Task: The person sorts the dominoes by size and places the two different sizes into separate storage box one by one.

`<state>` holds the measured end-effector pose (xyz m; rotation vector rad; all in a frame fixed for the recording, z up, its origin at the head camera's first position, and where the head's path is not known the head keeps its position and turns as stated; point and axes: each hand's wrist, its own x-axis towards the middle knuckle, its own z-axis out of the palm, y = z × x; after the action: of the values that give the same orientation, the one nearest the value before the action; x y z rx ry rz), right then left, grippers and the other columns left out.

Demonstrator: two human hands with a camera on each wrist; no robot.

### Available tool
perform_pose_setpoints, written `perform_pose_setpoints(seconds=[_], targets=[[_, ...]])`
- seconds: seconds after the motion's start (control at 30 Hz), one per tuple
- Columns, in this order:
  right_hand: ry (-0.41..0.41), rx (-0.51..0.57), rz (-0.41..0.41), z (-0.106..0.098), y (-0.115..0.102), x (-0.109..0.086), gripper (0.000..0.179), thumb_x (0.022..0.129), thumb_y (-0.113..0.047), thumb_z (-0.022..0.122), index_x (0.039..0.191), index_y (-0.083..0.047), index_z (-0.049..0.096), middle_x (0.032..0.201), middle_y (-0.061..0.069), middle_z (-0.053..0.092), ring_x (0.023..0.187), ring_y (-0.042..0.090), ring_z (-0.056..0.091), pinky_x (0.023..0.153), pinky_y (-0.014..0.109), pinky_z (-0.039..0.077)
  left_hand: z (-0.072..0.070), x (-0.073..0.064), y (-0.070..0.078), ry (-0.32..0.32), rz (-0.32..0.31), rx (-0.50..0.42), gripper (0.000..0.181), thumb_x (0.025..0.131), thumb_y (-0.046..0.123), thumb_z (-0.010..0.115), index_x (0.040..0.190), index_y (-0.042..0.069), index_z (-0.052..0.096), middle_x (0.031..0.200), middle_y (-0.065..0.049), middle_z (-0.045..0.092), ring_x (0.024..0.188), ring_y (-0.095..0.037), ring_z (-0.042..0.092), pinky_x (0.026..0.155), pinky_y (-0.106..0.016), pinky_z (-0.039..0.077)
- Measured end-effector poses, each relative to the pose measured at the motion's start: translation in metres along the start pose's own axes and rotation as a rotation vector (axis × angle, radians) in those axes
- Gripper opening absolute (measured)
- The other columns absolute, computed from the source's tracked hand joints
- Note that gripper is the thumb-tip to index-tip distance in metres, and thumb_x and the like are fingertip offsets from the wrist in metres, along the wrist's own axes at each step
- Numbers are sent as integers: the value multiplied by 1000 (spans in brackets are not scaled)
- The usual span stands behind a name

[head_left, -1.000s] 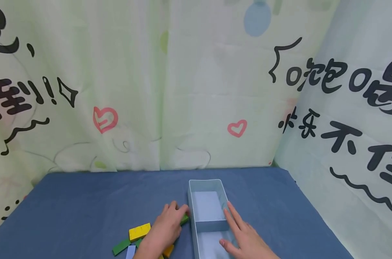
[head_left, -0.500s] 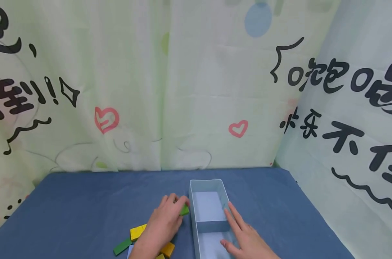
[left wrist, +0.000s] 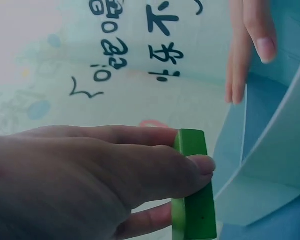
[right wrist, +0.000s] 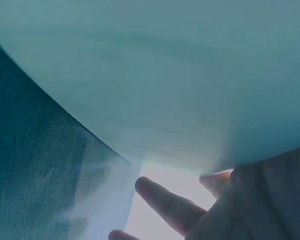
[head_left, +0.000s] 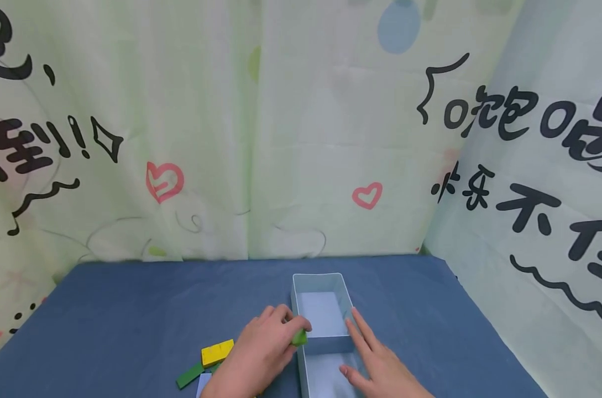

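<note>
Between thumb and fingers, my left hand (head_left: 263, 348) pinches a bright green block (head_left: 299, 337) at the left rim of a pale blue two-compartment box (head_left: 301, 359). The left wrist view shows the green block (left wrist: 200, 210) upright, with the thumb across its face and the box wall just beyond. My right hand (head_left: 382, 365) rests on the box's right rim, fingers stretched along it and thumb over the near compartment. In the right wrist view, the box's outer wall (right wrist: 140, 90) fills the top, with the right hand's fingers (right wrist: 165, 200) below it.
Left of my left forearm lie a yellow block (head_left: 217, 352), a dark green block (head_left: 189, 376) and a light blue block (head_left: 203, 382). The forearm hides part of this pile. A blue cloth (head_left: 146, 309) covers the table, and a printed curtain (head_left: 301, 138) stands behind it.
My left hand has lifted the green block from the table beside the box and carried it right, to the box's left rim. The right hand stays on the right rim.
</note>
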<state>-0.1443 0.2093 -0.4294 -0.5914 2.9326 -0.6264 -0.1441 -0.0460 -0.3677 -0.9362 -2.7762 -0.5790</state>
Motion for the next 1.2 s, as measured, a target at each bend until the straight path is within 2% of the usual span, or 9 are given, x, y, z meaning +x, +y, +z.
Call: perform_pose_setpoints(seconds=[0.17,0.3,0.37,0.47,0.7,0.83,0.93,1.07,1.2], targets=[[13,2,5,-1,0,-1,73,88,-53,44,145,-19,15,152,2,5,122,28,43,81,48,43,-3,-2,11,-72,58,-24,34,78,15,68,106,32,57,95,8,52,78,-6,42,57,-18,39],[13,9,10,-4,0,-1,71,89,-53,41,144,-15,18,152,0,5,128,31,35,86,56,37,1,-3,20,-70,140,12,34,78,19,69,108,31,56,95,9,52,76,-5,42,56,-16,36],[36,15,2,-5,1,-1,67,90,-51,40,144,-16,19,152,-1,7,130,29,34,88,57,36,4,-2,24,-63,187,38,33,78,22,69,108,31,56,94,9,52,75,-3,42,56,-14,34],[67,30,-19,-7,3,-2,63,92,-46,41,144,-19,18,151,-3,11,131,26,32,90,56,36,8,1,30,-93,251,65,32,80,25,67,109,32,56,94,10,52,75,-2,42,56,-12,33],[-10,77,-19,-4,5,-3,63,94,-46,36,145,-21,9,152,-2,5,134,27,26,91,58,33,24,3,40,-237,365,-51,27,87,35,55,114,30,54,95,11,53,73,2,39,62,-9,35],[19,67,-2,-4,3,-2,64,93,-46,37,145,-21,8,152,-3,5,135,26,25,91,61,31,34,4,44,-253,419,-53,27,89,37,52,115,29,55,96,11,54,75,4,41,64,-7,35],[37,54,34,-5,1,-1,67,92,-49,37,145,-19,10,152,-3,6,135,27,25,93,63,27,41,3,46,-281,441,9,32,87,41,54,118,32,53,100,12,55,77,3,44,67,-7,37],[31,30,97,-4,-2,-2,72,89,-55,38,145,-20,10,152,-6,4,137,25,18,100,62,14,50,0,47,-366,412,81,46,80,52,58,122,36,50,107,14,55,79,1,46,71,-11,43],[84,-49,109,-2,-5,-4,74,87,-57,40,145,-20,14,151,-6,7,138,25,14,103,59,6,59,3,48,-410,345,34,42,82,50,57,121,35,53,103,13,57,74,1,47,68,-13,44]])
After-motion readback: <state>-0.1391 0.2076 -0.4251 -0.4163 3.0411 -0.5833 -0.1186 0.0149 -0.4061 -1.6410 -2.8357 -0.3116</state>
